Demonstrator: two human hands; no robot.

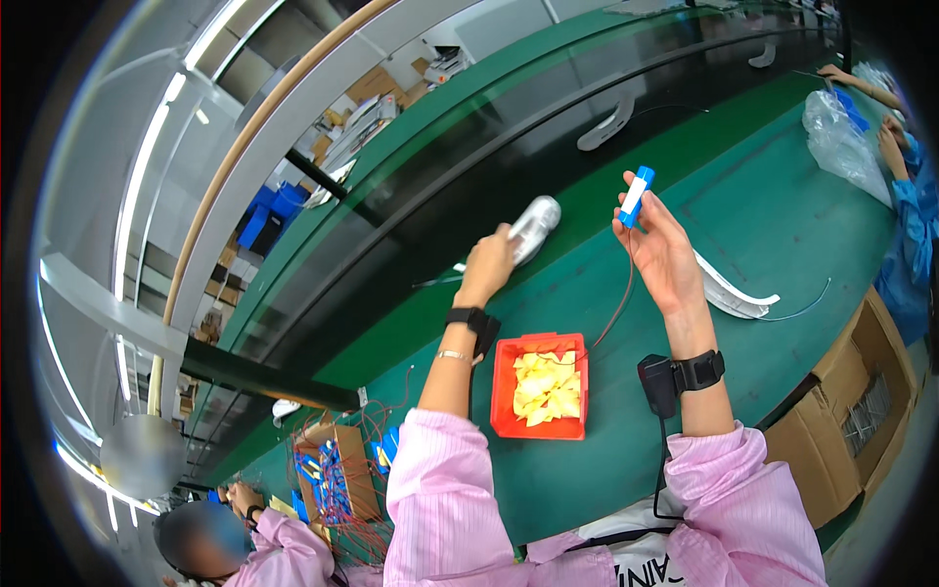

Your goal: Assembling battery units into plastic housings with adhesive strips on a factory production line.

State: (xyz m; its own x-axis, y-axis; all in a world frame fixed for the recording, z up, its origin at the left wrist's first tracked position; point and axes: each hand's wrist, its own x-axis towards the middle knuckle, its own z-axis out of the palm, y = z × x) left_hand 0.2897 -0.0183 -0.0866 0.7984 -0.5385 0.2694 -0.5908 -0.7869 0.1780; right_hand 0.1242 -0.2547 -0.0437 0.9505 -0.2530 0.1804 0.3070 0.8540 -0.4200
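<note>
My left hand (pixel 487 266) reaches over the dark conveyor belt, its fingers closed on the near end of a white plastic housing (pixel 536 223). Part of that grip is hidden behind the hand itself. Raised above the green bench, my right hand (pixel 660 245) pinches a blue battery pack (pixel 636 198) with a white label. Thin reddish wires trail from the pack down toward a red bin (pixel 500 391) holding yellow pieces (pixel 546 386). A curved white plastic part (pixel 732 292) with a thin cable lies on the bench beyond my right wrist.
Several blue packs with tangled red wires fill a cardboard box (pixel 357 465) at left. Another white part (pixel 608 125) lies on the belt. An open carton (pixel 831 430) stands at right. Clear plastic bags (pixel 841 142) lie near a co-worker's hands; another person sits lower left.
</note>
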